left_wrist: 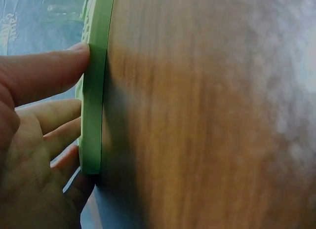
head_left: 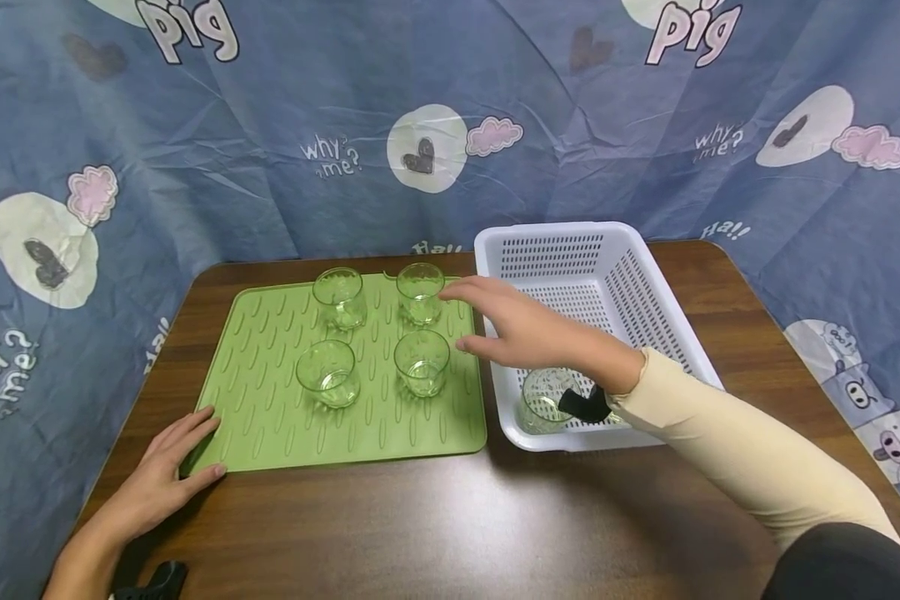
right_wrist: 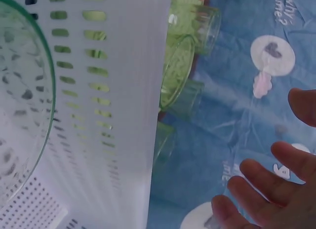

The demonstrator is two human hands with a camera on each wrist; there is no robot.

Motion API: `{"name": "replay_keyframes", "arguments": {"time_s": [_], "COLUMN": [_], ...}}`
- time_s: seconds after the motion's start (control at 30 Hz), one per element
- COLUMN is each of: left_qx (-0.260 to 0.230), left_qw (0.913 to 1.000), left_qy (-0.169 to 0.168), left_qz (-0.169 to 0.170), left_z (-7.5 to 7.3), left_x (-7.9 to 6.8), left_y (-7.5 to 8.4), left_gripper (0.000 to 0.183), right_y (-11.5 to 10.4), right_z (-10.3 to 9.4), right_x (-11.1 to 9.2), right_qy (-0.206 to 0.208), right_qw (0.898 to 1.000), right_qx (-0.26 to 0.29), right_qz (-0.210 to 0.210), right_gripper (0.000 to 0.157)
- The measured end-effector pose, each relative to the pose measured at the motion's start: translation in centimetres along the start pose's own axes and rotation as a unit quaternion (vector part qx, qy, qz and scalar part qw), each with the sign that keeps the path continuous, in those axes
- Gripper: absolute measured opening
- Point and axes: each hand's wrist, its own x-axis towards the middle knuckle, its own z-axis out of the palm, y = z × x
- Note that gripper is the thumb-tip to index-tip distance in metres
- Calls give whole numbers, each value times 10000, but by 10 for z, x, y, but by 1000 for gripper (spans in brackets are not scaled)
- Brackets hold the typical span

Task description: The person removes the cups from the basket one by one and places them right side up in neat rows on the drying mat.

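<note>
Four-square on the green drying mat stand several clear glasses, among them the front right glass and the back right glass. My right hand hovers over the left rim of the white basket, thumb and fingers spread, holding nothing; in the right wrist view its fingers are apart from everything. Below that wrist, a glass sits in the basket's front left corner. My left hand rests at the mat's front left corner, its thumb and fingertips touching the mat's edge.
The brown wooden table carries the mat on the left and the basket on the right. A blue printed cloth hangs behind and at both sides. Slotted walls rise around the basket, and the right forearm passes over its front.
</note>
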Motion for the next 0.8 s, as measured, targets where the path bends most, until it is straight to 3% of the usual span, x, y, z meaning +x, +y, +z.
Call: {"name": "replay_keyframes", "arguments": {"time_s": [0.13, 0.23, 0.37, 0.47, 0.6, 0.8], "left_qx": [98, 480, 1114, 1338, 1587, 1571], "left_qw": [9999, 9977, 9924, 9891, 9791, 9675], "left_qy": [-117, -286, -2, 597, 1134, 1513], "left_qz": [-70, -380, -519, -112, 578, 1277], "left_z": [-4, -11, -25, -35, -42, -45], "left_x": [5, 8, 12, 17, 27, 43], "left_y": [3, 13, 37, 61, 98, 146], "left_gripper": [73, 75, 71, 64, 60, 65], "right_y": [1, 3, 9, 15, 25, 37], "right_z": [-8, -14, -22, -25, -28, -33], "right_x": [-8, -18, -36, -51, -71, -96], "right_qy": [86, 146, 324, 482, 653, 964], "right_qw": [9999, 9998, 9993, 9982, 9964, 9927], "right_qx": [-9, -61, -189, -343, -516, -682], "right_qz": [83, 126, 89, 97, 182, 251], "right_gripper": [62, 61, 57, 54, 51, 46]}}
